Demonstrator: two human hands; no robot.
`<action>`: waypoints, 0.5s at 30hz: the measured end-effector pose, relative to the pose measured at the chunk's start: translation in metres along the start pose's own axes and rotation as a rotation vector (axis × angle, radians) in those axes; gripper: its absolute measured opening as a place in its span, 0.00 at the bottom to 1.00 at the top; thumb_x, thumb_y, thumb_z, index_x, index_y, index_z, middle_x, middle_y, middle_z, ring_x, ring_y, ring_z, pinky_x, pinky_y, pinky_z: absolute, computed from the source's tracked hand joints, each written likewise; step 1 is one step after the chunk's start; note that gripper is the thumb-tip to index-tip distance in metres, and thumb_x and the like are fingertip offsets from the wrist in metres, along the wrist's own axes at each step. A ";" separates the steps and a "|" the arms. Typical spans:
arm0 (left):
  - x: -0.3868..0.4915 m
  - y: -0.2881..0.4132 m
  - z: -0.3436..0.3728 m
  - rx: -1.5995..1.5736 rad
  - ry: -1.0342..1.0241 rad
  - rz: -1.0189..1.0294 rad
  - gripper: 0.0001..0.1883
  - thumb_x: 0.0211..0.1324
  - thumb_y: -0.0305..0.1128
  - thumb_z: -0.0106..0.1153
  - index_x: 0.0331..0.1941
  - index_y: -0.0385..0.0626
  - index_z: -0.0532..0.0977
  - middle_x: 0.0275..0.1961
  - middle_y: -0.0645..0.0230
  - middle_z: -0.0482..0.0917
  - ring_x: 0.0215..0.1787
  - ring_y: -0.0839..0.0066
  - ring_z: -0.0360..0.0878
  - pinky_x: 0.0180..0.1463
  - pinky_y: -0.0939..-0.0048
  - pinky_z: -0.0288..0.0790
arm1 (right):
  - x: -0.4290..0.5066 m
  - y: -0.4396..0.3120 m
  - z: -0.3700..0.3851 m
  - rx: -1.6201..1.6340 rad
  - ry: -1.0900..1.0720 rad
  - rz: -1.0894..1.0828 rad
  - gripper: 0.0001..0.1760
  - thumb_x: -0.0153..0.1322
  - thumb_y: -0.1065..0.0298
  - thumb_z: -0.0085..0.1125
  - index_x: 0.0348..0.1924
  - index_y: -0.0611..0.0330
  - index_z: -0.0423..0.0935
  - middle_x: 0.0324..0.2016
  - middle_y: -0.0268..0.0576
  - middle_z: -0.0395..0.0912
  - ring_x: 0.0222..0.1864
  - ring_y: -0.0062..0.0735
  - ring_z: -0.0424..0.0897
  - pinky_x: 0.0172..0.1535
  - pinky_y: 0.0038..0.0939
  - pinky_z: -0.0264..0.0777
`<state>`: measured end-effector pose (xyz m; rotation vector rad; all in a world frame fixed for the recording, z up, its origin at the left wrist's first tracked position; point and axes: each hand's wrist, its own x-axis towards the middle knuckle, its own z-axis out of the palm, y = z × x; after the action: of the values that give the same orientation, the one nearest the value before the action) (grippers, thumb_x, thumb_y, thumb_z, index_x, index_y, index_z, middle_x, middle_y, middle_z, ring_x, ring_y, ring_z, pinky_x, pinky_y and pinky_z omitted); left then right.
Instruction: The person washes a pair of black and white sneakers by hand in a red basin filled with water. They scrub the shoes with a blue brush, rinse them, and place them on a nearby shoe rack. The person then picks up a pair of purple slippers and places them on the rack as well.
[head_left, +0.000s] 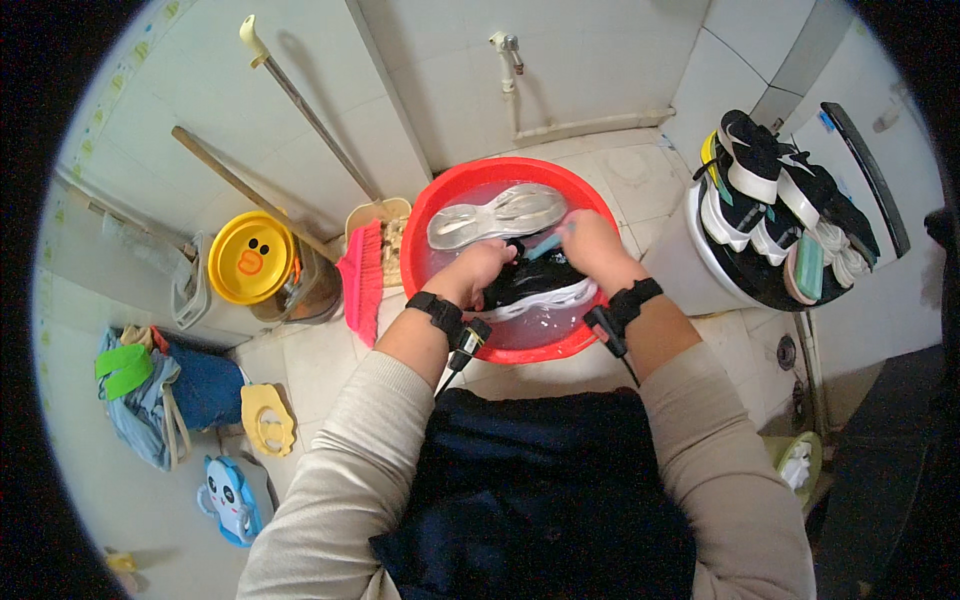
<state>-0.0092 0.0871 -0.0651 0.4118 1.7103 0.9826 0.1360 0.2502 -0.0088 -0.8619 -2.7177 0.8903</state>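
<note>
A red plastic basin (421, 196) of cloudy water stands on the floor before me. In it lies a black shoe (536, 280) with a white sole, partly hidden by my hands. My left hand (484, 271) grips the shoe at its left end. With my right hand (592, 244) I hold a light blue brush (545, 246) against the shoe's upper; the fingers partly hide the brush, and its bristles cannot be made out. Behind that shoe floats another shoe (499, 216), its pale sole facing up.
At right, black-and-white shoes (750, 161), white laces and a green-topped scrubbing sponge (809, 268) lie on a white washing machine (679, 259). A pink broom (361, 281), a dustpan (394, 262) and a yellow-lidded bin (251, 257) stand left. A tap (511, 51) projects from the back wall.
</note>
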 end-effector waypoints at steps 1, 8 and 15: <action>0.003 -0.001 -0.001 -0.003 -0.007 -0.001 0.15 0.70 0.45 0.46 0.48 0.48 0.73 0.51 0.51 0.74 0.50 0.49 0.74 0.38 0.31 0.68 | 0.000 0.000 0.005 -0.012 -0.021 -0.112 0.14 0.69 0.63 0.60 0.35 0.68 0.84 0.34 0.65 0.82 0.41 0.64 0.81 0.47 0.52 0.74; -0.015 0.002 0.000 -0.207 -0.034 -0.049 0.15 0.71 0.47 0.46 0.48 0.49 0.72 0.52 0.53 0.73 0.55 0.47 0.71 0.46 0.26 0.65 | 0.015 0.019 -0.007 -0.029 0.360 0.199 0.11 0.69 0.69 0.53 0.37 0.67 0.81 0.33 0.63 0.82 0.39 0.64 0.82 0.45 0.52 0.76; -0.024 0.005 0.007 -0.179 0.011 -0.089 0.12 0.71 0.43 0.45 0.48 0.50 0.72 0.48 0.58 0.75 0.49 0.56 0.72 0.43 0.37 0.66 | 0.009 0.003 0.023 -0.094 -0.011 -0.045 0.12 0.69 0.68 0.54 0.36 0.69 0.82 0.37 0.65 0.82 0.44 0.63 0.82 0.50 0.53 0.75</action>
<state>0.0052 0.0763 -0.0471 0.2129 1.6204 1.0640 0.1229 0.2457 -0.0296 -0.8120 -2.7962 0.7655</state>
